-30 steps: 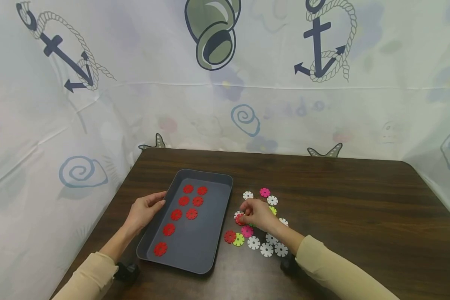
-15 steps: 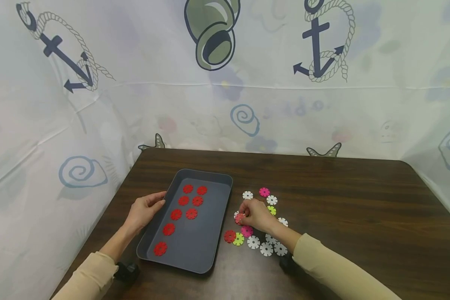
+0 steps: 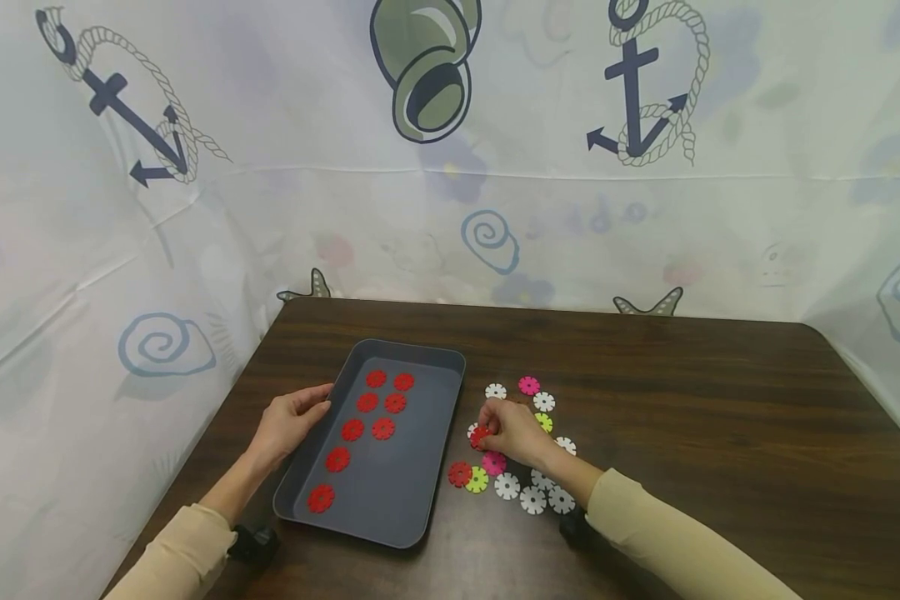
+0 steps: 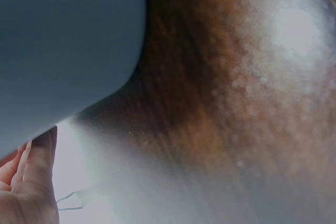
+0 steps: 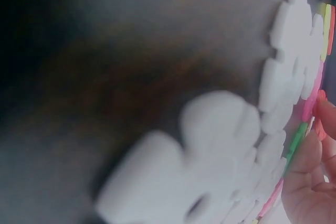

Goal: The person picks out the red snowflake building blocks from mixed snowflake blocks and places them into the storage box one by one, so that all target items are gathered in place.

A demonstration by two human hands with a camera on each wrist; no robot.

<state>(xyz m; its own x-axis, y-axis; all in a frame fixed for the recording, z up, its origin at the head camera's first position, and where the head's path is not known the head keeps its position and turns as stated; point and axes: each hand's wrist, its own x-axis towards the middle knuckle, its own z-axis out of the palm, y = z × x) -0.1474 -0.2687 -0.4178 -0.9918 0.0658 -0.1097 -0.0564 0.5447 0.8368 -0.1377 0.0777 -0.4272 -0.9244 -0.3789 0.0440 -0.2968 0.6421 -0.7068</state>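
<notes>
At the left, a dark grey baking tray (image 3: 412,492) holds several red interlocking discs (image 3: 337,459), arranged in two slanting columns. My left hand (image 3: 287,425) holds the tray's left rim, thumb and fingertips at its edge; in the left wrist view, the fingers (image 4: 39,161) reach up to the tray's side. To the right of the tray, my right hand (image 3: 517,429) pinches a red notched disc (image 3: 479,438) between thumb and forefinger. That disc overlaps a white disc (image 3: 472,430) low over the pile. The hand covers part of the pile.
Around the right hand lie several white discs (image 3: 533,500), pink discs (image 3: 528,385) and yellow-green discs (image 3: 476,479). Another red disc (image 3: 460,474) lies near the tray's right side. The brown wooden table (image 3: 720,417) meets a printed curtain (image 3: 307,208) at the back.
The red disc in my right fingers tilts slightly, its shine coming and going. Both hands and the tray stay in place.
</notes>
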